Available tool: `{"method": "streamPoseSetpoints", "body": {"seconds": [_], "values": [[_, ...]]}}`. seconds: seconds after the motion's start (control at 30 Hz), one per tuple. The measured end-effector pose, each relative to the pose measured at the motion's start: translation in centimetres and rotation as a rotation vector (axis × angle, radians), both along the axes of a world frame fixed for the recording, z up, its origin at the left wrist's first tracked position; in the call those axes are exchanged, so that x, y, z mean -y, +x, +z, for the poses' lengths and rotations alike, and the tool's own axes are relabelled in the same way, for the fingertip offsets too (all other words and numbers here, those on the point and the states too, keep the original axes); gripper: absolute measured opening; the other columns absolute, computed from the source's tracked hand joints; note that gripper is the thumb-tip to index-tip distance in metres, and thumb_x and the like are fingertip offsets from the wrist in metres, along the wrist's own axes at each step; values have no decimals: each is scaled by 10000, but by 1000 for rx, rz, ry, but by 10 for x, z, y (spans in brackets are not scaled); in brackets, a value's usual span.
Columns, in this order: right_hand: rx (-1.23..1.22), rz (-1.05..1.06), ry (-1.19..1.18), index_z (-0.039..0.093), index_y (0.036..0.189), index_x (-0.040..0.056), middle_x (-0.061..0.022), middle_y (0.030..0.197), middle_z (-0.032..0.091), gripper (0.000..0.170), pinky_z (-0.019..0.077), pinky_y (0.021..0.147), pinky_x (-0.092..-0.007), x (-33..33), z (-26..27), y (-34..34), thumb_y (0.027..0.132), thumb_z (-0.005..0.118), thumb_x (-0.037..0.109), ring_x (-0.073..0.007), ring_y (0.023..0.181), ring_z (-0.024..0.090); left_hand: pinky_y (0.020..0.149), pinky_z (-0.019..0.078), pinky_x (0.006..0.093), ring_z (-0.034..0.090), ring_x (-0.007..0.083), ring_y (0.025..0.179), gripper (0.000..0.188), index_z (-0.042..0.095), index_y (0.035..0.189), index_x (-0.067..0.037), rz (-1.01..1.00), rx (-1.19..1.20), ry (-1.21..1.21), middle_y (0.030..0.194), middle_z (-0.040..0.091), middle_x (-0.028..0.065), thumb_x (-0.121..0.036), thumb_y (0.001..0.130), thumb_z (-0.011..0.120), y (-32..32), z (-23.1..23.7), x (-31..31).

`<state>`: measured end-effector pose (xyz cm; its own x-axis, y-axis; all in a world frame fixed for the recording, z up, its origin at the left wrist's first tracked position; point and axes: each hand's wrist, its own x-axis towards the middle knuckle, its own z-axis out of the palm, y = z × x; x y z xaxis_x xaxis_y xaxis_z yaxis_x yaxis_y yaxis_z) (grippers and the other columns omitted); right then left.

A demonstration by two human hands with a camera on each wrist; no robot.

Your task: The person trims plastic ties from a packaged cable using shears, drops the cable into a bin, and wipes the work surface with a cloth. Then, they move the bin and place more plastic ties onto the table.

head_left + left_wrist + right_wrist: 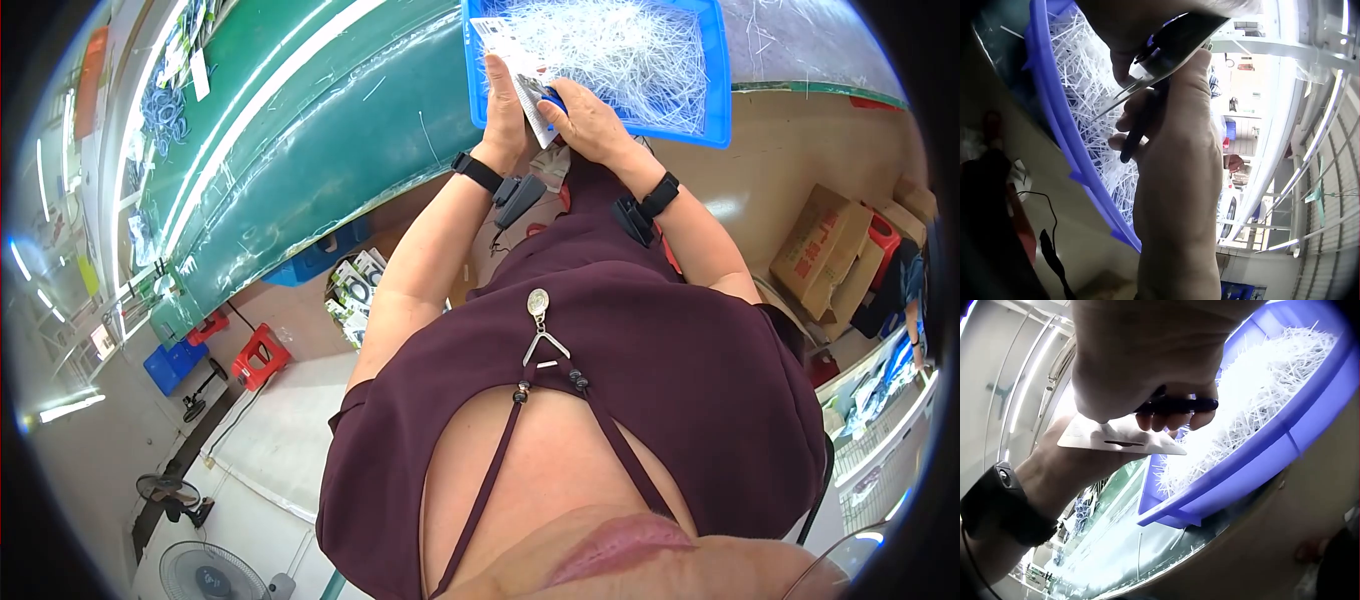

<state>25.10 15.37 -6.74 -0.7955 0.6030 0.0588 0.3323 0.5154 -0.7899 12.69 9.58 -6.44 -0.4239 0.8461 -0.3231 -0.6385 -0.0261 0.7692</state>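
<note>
My left hand [505, 118] holds a printed white packaging card [508, 48], its thumb lying along the card. In the right wrist view the card [1085, 437] shows a hang slot. My right hand [592, 125] grips a hand tool with dark blue and black handles [550, 97], close against the card. Its fingers curl round the dark handle [1188, 405] in the right wrist view; the tool's working end is hidden there. Both hands are at the near left corner of a blue plastic bin [717, 105], heaped with thin white strips [620, 60].
The bin stands on a green-topped table [330, 140] with a few loose strips. Blue-grey coils [165, 120] lie at its far left. Below the table edge are carded packs [355, 290] and a red stool [262, 357]. Cardboard boxes [815, 245] stand at the right.
</note>
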Motion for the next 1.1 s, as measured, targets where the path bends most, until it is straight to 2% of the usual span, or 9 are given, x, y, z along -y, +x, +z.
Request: {"method": "streamPoseSetpoints", "body": {"seconds": [0.27, 0.53, 0.63, 0.67, 0.77, 0.9, 0.97, 1.07, 1.1], "values": [[62, 20, -137, 505, 1061, 18, -207, 878, 573, 402, 447, 754, -399, -2, -1, 4, 947, 449, 399, -381, 872, 570, 863, 463, 349, 543, 216, 998, 904, 374, 1318, -47, -32, -167, -50, 1117, 556, 131, -776, 783, 360, -9, -32, 0], [-43, -68, -360, 520, 959, 28, -120, 760, 545, 363, 437, 633, -330, 8, -23, 14, 961, 433, 380, -237, 678, 546, 847, 475, 357, 570, 240, 976, 866, 414, 1291, -40, -169, 67, -34, 1118, 570, 160, -760, 815, 338, 0, -20, 0], [-140, -25, -1178, 518, 927, 58, -19, 712, 467, 398, 374, 555, -253, 11, -23, 16, 968, 394, 434, -131, 605, 431, 830, 484, 353, 584, 243, 950, 841, 432, 1275, -37, -226, 58, -90, 1105, 578, 161, -743, 830, 331, -3, -18, 2], [-140, -23, -1182, 518, 927, 58, -19, 712, 467, 398, 374, 555, -253, 13, -17, 14, 968, 394, 434, -131, 605, 431, 822, 489, 351, 591, 245, 937, 829, 441, 1267, -35, -252, 53, -120, 1098, 583, 161, -735, 838, 327, -5, -17, 3], [-372, 54, -1797, 506, 921, 81, 29, 705, 410, 441, 300, 509, -210, 17, 3, 11, 967, 348, 491, -91, 568, 354, 805, 497, 341, 596, 239, 922, 818, 451, 1260, -32, -218, -39, -61, 1100, 586, 154, -726, 843, 329, -4, -10, -1], [-545, 189, -1996, 500, 932, 81, 22, 711, 417, 487, 296, 488, -225, 21, 9, 12, 955, 328, 535, -96, 566, 362, 745, 504, 306, 581, 193, 868, 772, 396, 1300, -60, -226, -62, 38, 1085, 575, 128, -689, 853, 377, -5, -6, -5], [-529, 164, -1985, 503, 933, 80, 20, 707, 419, 484, 294, 484, -226, 22, 11, 9, 955, 331, 532, -97, 562, 361, 720, 505, 291, 571, 171, 845, 760, 366, 1322, -74, -235, -50, 73, 1077, 570, 117, -673, 856, 401, -8, -6, -8], [-501, 106, -1965, 509, 936, 78, 16, 700, 423, 479, 290, 477, -227, 19, 10, 6, 955, 339, 525, -98, 555, 357, 715, 507, 300, 572, 165, 843, 726, 365, 1320, -84, -46, -319, 47, 1097, 563, 98, -650, 869, 403, -8, 0, -12], [-363, 3, -1805, 514, 943, 76, 13, 700, 432, 472, 297, 482, -225, 14, 6, 5, 955, 347, 517, -96, 561, 369, 715, 507, 300, 572, 165, 843, 726, 365, 1320, -84, -47, -319, 50, 1097, 563, 98, -650, 869, 403, -8, -1, -12]]}}
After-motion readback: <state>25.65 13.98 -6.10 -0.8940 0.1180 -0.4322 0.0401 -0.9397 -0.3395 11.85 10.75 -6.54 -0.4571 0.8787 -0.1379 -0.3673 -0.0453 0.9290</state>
